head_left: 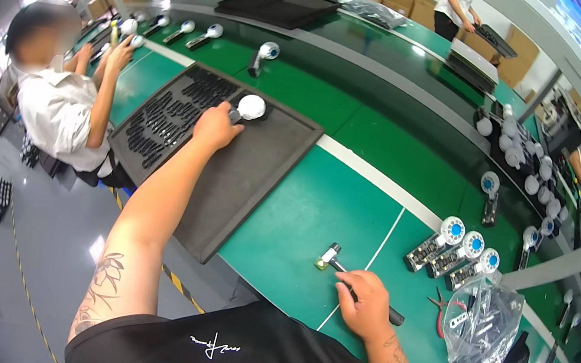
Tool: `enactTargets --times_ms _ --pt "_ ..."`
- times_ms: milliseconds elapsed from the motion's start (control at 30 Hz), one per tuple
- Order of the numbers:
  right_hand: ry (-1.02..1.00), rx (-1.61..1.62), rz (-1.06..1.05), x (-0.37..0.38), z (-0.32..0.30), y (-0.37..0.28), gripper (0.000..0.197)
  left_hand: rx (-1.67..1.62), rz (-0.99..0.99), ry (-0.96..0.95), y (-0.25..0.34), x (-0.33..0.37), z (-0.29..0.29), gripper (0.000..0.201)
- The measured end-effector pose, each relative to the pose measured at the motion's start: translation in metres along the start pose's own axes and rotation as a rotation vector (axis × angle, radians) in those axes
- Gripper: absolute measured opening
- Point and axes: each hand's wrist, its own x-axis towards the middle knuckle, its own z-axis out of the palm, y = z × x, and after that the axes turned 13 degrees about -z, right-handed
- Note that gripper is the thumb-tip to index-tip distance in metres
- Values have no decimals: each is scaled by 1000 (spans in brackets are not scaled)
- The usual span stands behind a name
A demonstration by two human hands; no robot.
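Observation:
My left hand reaches out over the black tray and is closed on a device with a round white head. Its fingers cover most of the handle. Small dark parts lie in rows across the tray's left side. Lower right, my right hand has its fingers wrapped round the black handle of a small hammer, which lies low over the green bench. To the right of that hand, three devices with white ring heads, blue centres and uncovered handle insides lie side by side.
Red-handled pliers and a clear plastic bag of small parts lie at the right. A green conveyor runs beyond the bench, carrying scattered devices. A co-worker in white works at the left; other people stand farther back.

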Motion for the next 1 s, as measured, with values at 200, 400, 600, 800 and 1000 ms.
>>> enactTargets --times_ms 200,400,600,800,1000 --pt "3 4 -60 -11 4 19 22 -1 25 103 -6 2 10 33" --pt "40 -252 -49 -4 -8 21 24 -17 105 69 -8 -20 1 39" --pt "-228 -324 95 -22 -19 31 19 -66 327 8 -9 -43 -3 39" --pt "-226 -398 184 -20 -27 28 16 -81 304 38 -15 -29 -1 42" --pt "-180 -373 245 -25 -37 33 15 -50 262 -30 -24 -16 0 44"
